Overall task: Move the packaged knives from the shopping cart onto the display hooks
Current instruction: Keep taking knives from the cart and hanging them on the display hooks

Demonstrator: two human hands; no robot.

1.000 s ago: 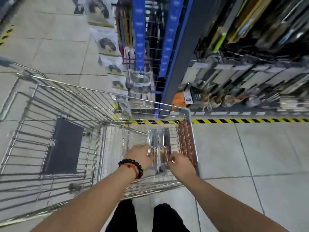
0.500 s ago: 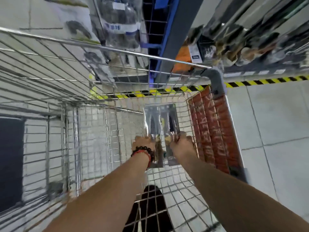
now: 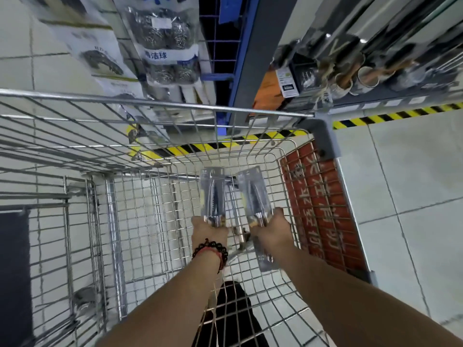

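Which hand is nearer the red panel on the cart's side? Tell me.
Right. The right hand, gripping a packaged knife, sits just beside the red panel. The left hand, gripping the other packaged knife, is farther away, beyond the right hand.

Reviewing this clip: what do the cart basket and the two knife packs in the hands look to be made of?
Cart basket: bare metal wire, probably plated steel, judging by its thin silvery grid with bright glints. Knife packs, one gripped by the left hand at, one by the right hand at: seemingly clear glossy plastic over a pale backing card, since dark contents show through under reflections. The blade material is unclear.
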